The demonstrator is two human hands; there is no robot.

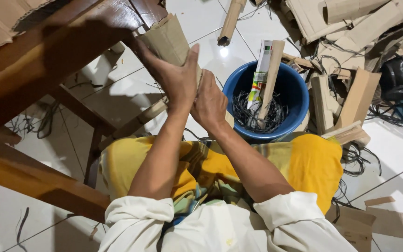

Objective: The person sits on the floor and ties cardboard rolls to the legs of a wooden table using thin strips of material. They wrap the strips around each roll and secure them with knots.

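Head view shows your left hand [176, 77] and right hand [209, 103] both clasping the cardboard strip [168, 41] left of the blue bucket [299, 93]; light, probably bendable, so grip mid-length.

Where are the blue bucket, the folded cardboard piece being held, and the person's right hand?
blue bucket [299, 95], head view, bare inner wall at right.
folded cardboard piece [166, 42], head view, upper flat face.
right hand [209, 105], head view, back of the hand.

our hands: left hand [176, 77] and right hand [209, 103] grip our cardboard piece [168, 42]
beside us: blue bucket [299, 95] with black strips [246, 112]
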